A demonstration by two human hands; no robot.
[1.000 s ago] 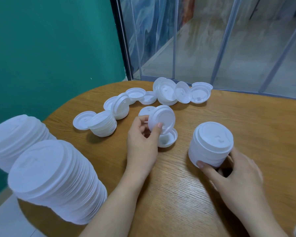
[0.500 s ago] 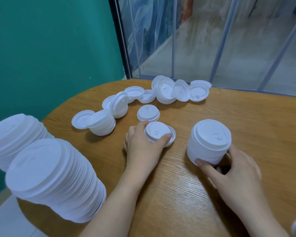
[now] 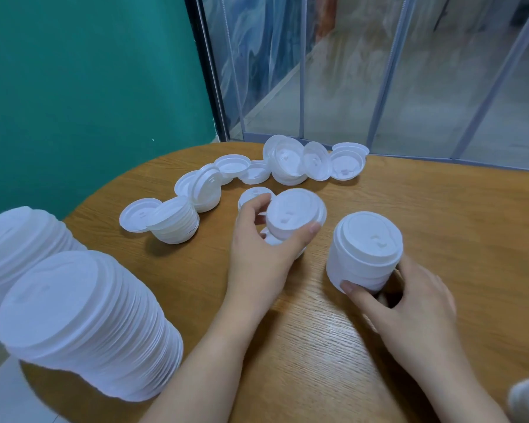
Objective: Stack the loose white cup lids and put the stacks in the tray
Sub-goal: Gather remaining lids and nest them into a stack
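Observation:
My left hand (image 3: 261, 254) grips a small stack of white lids (image 3: 293, 218), lifted just off the wooden table (image 3: 440, 209) and tilted toward me. My right hand (image 3: 409, 297) holds the base of a taller lid stack (image 3: 367, 248) that stands on the table to the right. Loose white lids (image 3: 287, 161) lie scattered across the far side of the table, some upside down, some leaning on each other. A short stack (image 3: 177, 221) sits at the left of that scatter. No tray is in view.
Two tall lid stacks (image 3: 83, 325) lie tilted at the near left edge of the table. A teal wall stands to the left and a glass partition behind the table. Bare wood shows on the right and near side.
My left hand set a lid onto another lid on the table, then lifted the joined lids up. The right hand and its stack stayed in place.

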